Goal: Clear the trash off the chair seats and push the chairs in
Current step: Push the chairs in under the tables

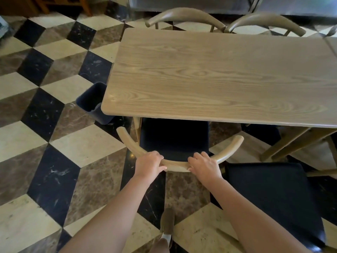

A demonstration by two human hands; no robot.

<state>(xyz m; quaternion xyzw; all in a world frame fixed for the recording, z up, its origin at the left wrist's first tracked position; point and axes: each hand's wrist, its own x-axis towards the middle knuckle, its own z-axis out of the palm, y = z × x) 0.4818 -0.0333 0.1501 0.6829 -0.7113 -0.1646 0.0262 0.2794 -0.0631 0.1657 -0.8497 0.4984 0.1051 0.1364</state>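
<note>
Both hands on the near chair's backrest, seat partly under the tabletop.

Left hand [150, 164] and right hand [205, 166] grip the curved backrest [177, 164]; the tabletop [218, 75] lies straight ahead, seat [174, 137] seemingly bare.

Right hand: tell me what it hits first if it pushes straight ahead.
The right hand grips the chair backrest. Straight ahead lies the dark seat, then probably the table edge, though depth is unclear.
</note>
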